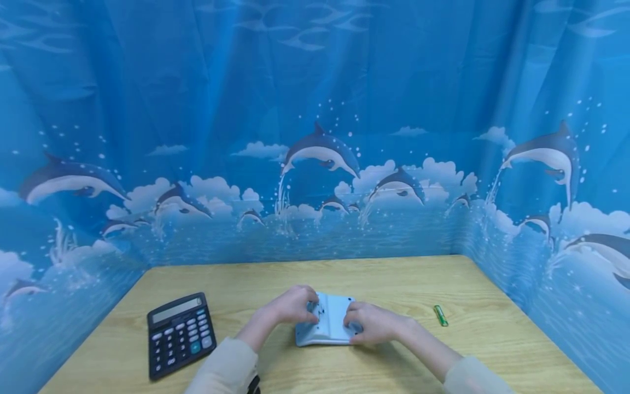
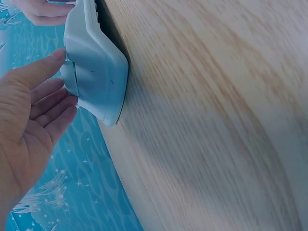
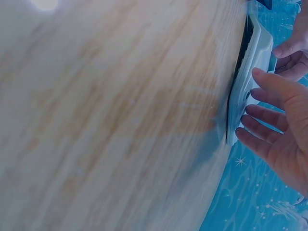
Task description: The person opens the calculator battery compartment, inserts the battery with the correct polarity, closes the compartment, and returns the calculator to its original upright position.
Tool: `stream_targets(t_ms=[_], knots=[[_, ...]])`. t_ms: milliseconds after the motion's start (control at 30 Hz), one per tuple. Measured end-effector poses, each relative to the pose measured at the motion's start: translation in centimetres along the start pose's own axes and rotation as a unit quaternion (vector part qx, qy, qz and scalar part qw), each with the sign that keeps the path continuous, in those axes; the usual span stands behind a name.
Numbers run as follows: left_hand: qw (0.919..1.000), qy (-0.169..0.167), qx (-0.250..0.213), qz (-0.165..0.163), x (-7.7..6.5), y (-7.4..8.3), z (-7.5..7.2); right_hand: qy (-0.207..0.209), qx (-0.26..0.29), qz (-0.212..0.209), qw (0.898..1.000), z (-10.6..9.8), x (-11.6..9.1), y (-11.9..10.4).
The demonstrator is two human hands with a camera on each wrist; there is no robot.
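Left hand point(image 1: 294, 304) on pale device point(image 1: 337, 313), grip unclear, right hand point(image 1: 375, 323) touching, fingers apart, numbered calculator point(image 1: 180, 336) left, green battery point(image 1: 440, 316) right

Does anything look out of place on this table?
One stray-looking thing: a small green battery lies loose on the table, apart from the pale blue gadget, which rests back side up. Nothing looks spilled.
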State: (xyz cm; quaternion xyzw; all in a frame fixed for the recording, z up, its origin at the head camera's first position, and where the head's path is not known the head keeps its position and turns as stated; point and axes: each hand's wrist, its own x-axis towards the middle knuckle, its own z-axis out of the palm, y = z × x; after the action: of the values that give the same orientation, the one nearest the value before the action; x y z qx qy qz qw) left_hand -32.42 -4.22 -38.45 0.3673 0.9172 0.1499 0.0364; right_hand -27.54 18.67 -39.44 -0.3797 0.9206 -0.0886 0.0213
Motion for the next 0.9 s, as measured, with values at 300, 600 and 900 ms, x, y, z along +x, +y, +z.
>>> stream_targets(t_ms=[300, 600, 900], knots=[[0.9999, -0.008, -0.011, 0.0, 0.13, 0.07, 0.04, 0.009, -0.006, -0.012, 1.0, 0.01, -0.07, -0.11], [0.9997, -0.011, -0.023, -0.004, 0.08, 0.12, -0.01, 0.009, -0.014, -0.012, 1.0, 0.13, -0.04, 0.02], [0.9998, 0.0, -0.013, 0.013, -0.11, -0.02, 0.1, 0.006, -0.011, -0.009, 1.0, 0.13, -0.04, 0.05]])
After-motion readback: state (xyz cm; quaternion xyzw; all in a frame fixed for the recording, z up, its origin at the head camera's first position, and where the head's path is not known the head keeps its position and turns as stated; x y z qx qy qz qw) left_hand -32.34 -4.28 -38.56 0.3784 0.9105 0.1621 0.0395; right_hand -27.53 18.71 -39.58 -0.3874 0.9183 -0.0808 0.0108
